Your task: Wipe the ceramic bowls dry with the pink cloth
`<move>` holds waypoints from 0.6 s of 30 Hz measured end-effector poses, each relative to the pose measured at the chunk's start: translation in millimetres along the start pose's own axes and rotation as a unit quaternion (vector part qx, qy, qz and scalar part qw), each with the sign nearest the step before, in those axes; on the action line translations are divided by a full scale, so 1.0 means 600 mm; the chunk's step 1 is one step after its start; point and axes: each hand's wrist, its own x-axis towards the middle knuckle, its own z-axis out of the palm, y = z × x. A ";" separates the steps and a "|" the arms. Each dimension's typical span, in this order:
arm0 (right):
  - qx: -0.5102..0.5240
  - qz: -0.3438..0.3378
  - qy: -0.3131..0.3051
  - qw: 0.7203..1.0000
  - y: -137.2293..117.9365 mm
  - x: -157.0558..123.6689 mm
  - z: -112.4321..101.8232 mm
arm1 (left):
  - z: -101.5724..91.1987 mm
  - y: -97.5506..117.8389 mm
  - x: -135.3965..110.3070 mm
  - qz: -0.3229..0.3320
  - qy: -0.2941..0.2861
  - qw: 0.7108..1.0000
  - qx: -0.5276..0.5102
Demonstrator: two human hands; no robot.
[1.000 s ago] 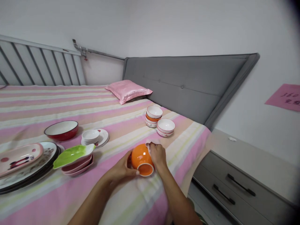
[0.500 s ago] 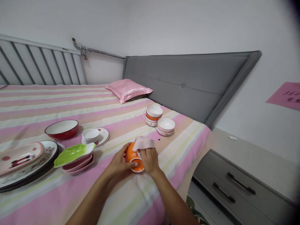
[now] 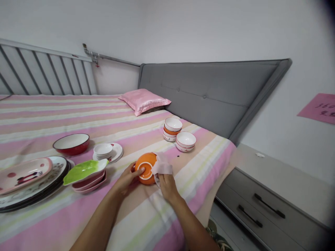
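Note:
An orange bowl [image 3: 145, 168] is tipped so its white foot ring faces me, just above the striped bedspread [image 3: 78, 118]. My left hand [image 3: 127, 177] grips it from the left, thumb across the base. My right hand [image 3: 165, 184] is closed on a pale pink cloth [image 3: 162, 166] pressed against the bowl's right side. Both forearms reach in from the bottom of the view.
Beyond the hands are stacked small white-and-red bowls [image 3: 172, 128] and another bowl [image 3: 185, 141]. To the left lie a green leaf dish on pink plates [image 3: 85, 170], small saucers [image 3: 107, 151], a red bowl [image 3: 72, 143] and large plates [image 3: 28, 177]. A grey drawer unit [image 3: 261, 205] stands right of the bed.
The bowl has been turned and shifted left, so its base now faces me. The cloth has moved from the bowl's top to its right side.

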 end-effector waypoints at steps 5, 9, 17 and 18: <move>-0.064 -0.006 -0.015 0.998 0.004 -0.019 0.022 | -0.002 -0.007 0.009 -0.030 0.108 0.994 0.009; -0.094 -0.088 -0.017 0.991 -0.016 -0.022 0.024 | -0.001 -0.014 0.013 -0.064 0.128 0.988 -0.059; -0.127 -0.178 -0.052 0.974 -0.066 -0.034 0.016 | 0.007 0.000 0.010 -0.124 0.083 0.959 -0.241; -0.128 -0.189 -0.065 0.972 -0.070 -0.037 0.015 | 0.006 0.002 0.010 -0.138 0.080 0.947 -0.277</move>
